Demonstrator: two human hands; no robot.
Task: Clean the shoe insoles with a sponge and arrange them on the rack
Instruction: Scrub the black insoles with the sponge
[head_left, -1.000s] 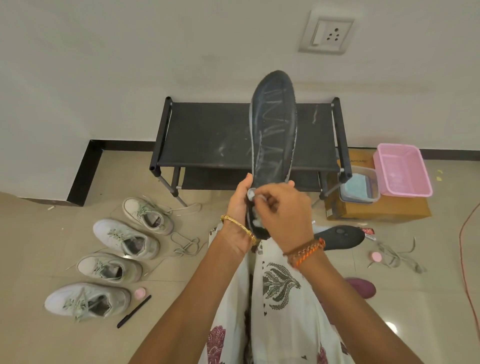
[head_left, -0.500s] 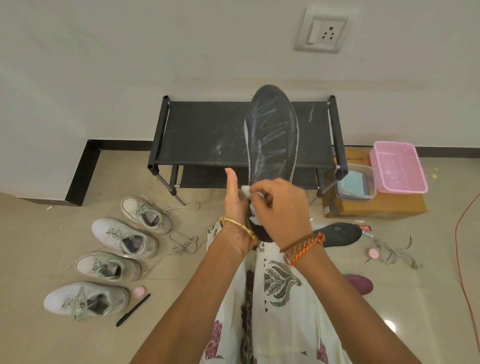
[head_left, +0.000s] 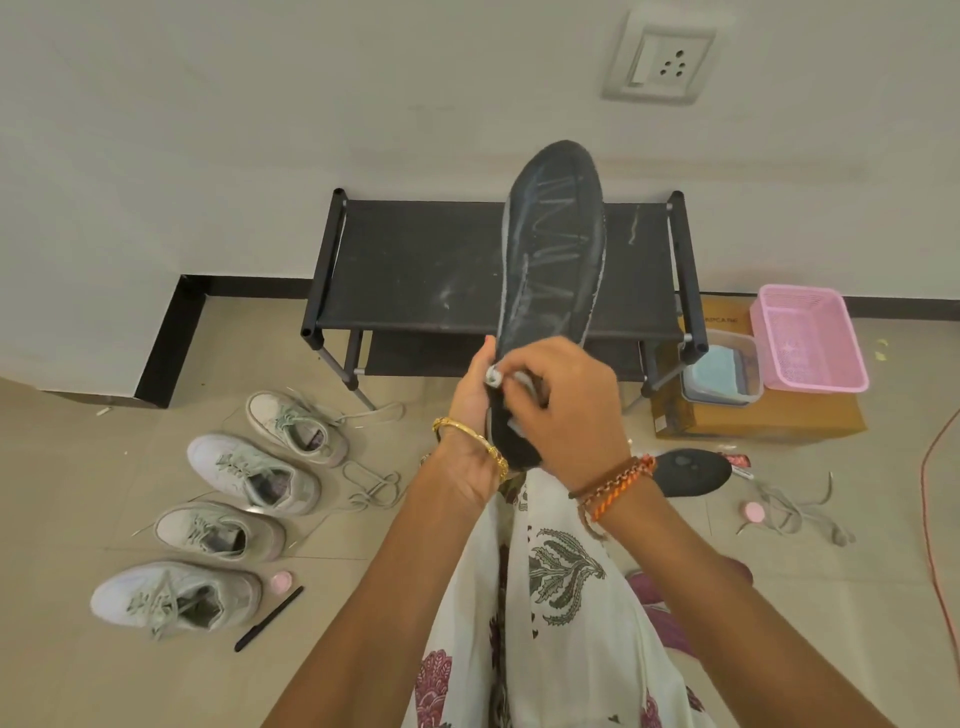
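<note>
A black insole (head_left: 553, 249) streaked with white foam stands upright in front of me. My left hand (head_left: 475, 395) grips its heel end from the left. My right hand (head_left: 566, 395) pinches a small white sponge (head_left: 493, 375) against the insole's lower part; most of the sponge is hidden by my fingers. Behind them is the black two-tier shoe rack (head_left: 415, 265), its top shelf bare but smeared with white. A second black insole (head_left: 693, 470) lies on the floor to the right.
Several white sneakers (head_left: 254, 475) lie in a row on the floor at left, with loose laces, a pink cap and a black pen (head_left: 267, 618). At right a pink basket (head_left: 810, 338) and a clear tub (head_left: 719, 371) sit on a cardboard box. A red cord runs along the right edge.
The insole was lowered half a second ago and is raised again now. My right hand with the sponge has shifted slightly along the insole's lower part.
</note>
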